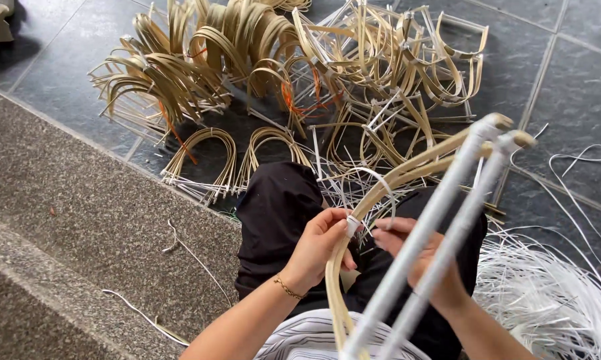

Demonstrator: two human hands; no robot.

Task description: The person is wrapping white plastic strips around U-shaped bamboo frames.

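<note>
Cane strips [380, 190], bent in a curve, sit at lower centre of the frame over the person's lap. The left hand [317, 247] pinches them closed at a white binding [352, 225]; the right hand [424, 263] grips just beside it, partly hidden behind two white-wrapped rods [447, 227]. Bent cane bundles [200, 60] litter the tile floor [567, 73] across the top, white strips [547, 293] at lower right.

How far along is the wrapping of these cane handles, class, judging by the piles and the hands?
Done: two rods already wrapped in white strip. In hand: the left hand and right hand bind white strip around a bent cane bundle. Left: many bare curved cane pieces on the floor, and loose white strips.
</note>
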